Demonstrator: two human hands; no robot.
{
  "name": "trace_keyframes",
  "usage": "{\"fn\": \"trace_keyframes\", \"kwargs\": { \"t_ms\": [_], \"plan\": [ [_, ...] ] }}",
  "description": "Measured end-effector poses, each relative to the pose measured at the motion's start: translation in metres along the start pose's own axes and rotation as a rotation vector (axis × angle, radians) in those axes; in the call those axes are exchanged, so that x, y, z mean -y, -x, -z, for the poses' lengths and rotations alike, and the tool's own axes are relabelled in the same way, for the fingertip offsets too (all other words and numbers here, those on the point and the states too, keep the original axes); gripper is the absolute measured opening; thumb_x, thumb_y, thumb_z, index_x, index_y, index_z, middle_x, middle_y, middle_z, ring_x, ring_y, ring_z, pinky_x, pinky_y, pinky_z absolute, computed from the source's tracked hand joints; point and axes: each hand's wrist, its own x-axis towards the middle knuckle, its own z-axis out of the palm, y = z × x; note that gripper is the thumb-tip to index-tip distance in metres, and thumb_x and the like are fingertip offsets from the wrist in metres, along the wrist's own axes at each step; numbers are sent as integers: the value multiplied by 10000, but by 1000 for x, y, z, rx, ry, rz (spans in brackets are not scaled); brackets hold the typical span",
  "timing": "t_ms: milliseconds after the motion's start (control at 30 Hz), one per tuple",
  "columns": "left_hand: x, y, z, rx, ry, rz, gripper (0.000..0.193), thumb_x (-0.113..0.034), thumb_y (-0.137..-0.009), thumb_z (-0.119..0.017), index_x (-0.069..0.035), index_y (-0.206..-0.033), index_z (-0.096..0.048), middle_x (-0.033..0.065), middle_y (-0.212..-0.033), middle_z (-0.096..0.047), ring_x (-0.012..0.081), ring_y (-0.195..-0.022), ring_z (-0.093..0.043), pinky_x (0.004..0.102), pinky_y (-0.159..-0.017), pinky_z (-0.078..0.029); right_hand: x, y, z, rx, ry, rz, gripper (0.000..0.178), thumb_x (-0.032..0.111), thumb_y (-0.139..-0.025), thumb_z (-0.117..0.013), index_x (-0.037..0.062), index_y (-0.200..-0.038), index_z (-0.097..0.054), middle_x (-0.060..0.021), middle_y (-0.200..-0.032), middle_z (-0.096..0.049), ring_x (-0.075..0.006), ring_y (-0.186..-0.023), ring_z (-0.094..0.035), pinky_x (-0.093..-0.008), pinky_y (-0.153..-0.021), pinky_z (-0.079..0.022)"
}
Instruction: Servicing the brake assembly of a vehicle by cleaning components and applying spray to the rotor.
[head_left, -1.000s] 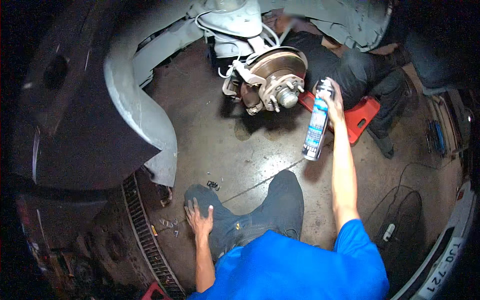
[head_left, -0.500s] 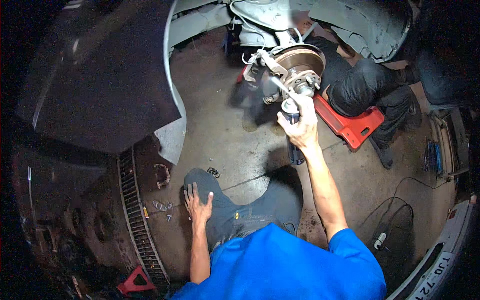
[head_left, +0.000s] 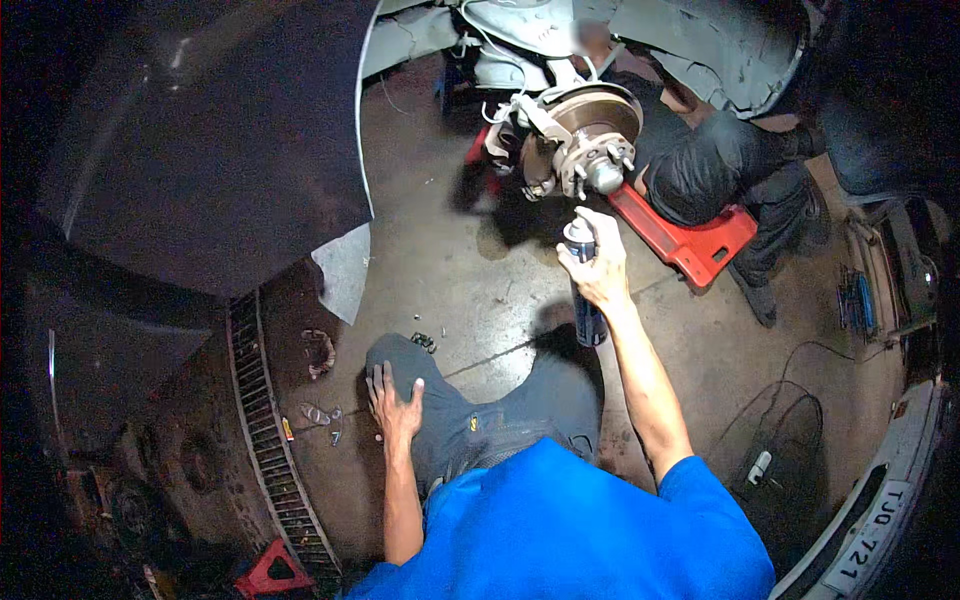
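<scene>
My right hand grips a blue-and-white spray can, its top pointed up at a car's bare wheel hub and brake disc just beyond it. The hub's studs stick out toward me. My left hand lies flat on my left knee with the fingers spread and holds nothing. I am crouched on the concrete floor in grey trousers and a blue shirt.
Another person in dark clothes lies on a red creeper under the car behind the hub. A dark fender fills the left. A floor drain grate, small loose parts, a cable and a car bumper are nearby.
My right hand has swung the can from upright at the right down and in toward the hub. The view has shifted, bringing the hub nearer the middle. The left hand stays on the knee.
</scene>
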Motion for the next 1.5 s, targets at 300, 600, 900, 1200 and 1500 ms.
{"fn": "trace_keyframes", "kwargs": {
  "t_ms": [300,600,900,1200,1500],
  "plan": [
    [4,-3,-1,38,-80,6,831,-509,-892,-675,-125,-1550,-343,185,-1597,-318,459,-1455,-272,515,-1204,-238,-1,8,-12,37,13,-107,596,178,-763,-780,140,-1314,-555,-189,-1191,-546,-364,-1048,-634,-439,-889,-549],
    [4,-6,1,42,-53,17,812,-478,-879,-693,-120,-1536,-376,170,-1594,-326,441,-1468,-260,529,-1194,-248,-27,27,-24,-116,25,-35,634,127,-735,-809,93,-1313,-554,-238,-1216,-541,-409,-1055,-615,-447,-910,-537],
    [2,-6,2,76,-48,29,821,-483,-882,-697,-109,-1537,-371,191,-1593,-322,446,-1471,-253,519,-1202,-242,-101,56,-32,-452,-421,-559,638,74,-785,-817,77,-1325,-477,-62,-1076,-635,-178,-996,-626,-324,-924,-511],
    [-2,-6,1,64,-103,9,825,-459,-872,-712,-125,-1542,-364,211,-1588,-321,450,-1462,-268,522,-1200,-241,-179,-37,41,-544,-671,-437,582,-31,-806,-734,59,-1324,-487,-85,-1088,-616,-177,-948,-648,-331,-875,-542],
    [-4,-6,1,64,-90,33,841,-476,-865,-713,-134,-1545,-356,184,-1596,-317,445,-1473,-249,543,-1190,-247,-46,-120,78,-143,-276,-198,602,115,-785,-814,84,-1312,-522,-115,-1078,-677,-194,-963,-661,-345,-873,-544]
  ]
}}
